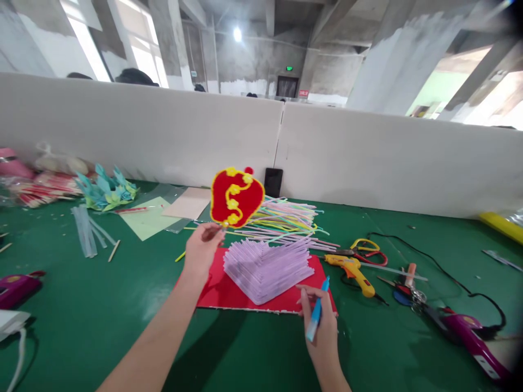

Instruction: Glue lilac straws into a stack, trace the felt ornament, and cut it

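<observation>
Raised above the table, a rounded red fuzzy ornament (220,200) with yellow edging and a winding yellow line of small flowers is pinched at its lower edge by my left hand (202,251). My right hand (321,316) has a slim blue pen (317,310) between its fingers, near the right front of the red board (214,291). On that board lies a lilac heap of pipe cleaners (265,268), folded into V shapes. Loose pastel pipe cleaners (290,215) are spread behind it.
To the right lie a yellow glue gun (351,272), scissors (370,253), a keyring (417,296) and a purple corded tool (469,335). Glue sticks (85,231), paper sheets (145,218) and a turquoise crown-like piece (106,188) lie left. A phone (273,181) leans against the white partition (163,136).
</observation>
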The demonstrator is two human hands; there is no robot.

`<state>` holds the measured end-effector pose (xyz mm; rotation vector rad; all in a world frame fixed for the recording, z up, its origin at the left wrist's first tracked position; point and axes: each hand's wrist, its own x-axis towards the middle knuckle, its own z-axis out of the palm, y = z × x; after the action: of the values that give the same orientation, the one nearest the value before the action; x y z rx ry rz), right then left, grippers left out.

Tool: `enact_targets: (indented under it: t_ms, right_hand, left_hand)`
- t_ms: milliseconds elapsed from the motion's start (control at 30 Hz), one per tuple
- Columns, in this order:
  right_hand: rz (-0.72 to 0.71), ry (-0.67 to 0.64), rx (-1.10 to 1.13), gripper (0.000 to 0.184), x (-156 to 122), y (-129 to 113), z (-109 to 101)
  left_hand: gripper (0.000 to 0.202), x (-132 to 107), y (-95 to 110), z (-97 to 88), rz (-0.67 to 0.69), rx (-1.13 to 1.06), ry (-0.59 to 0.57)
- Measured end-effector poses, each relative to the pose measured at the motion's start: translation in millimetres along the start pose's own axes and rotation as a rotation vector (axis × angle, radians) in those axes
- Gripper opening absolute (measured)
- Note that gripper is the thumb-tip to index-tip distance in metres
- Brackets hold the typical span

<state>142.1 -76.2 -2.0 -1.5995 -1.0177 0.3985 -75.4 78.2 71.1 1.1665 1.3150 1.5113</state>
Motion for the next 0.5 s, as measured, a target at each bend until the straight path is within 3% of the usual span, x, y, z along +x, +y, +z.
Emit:
enact_targets:
  t_ms: [167, 333, 433, 500]
  right_hand:
    - [-0.009, -0.007, -0.008, 0.037, -0.1, 1.3, 0.0]
    - [-0.006, -0.01, -0.019, 0.038, 0.4, 3.4, 0.7]
    - [0.008, -0.02, -0.05, 0.037, 0.4, 6.1, -0.8]
    - [0.011, -0.028, -0.076, 0.037, 0.4, 9.3, -1.8]
  left_hand:
    - [0.021, 52.8, -12.7, -30.0, 0.022, 0.151, 0.146]
    - [0.013, 92.1, -22.8, -39.5, 0.078, 0.408, 0.199]
    - [0.013, 97.9, -32.4, -36.8, 0.114, 0.613, 0.166]
    - [0.019, 89.2, -41.9, -31.7, 0.162, 0.75, 0.123]
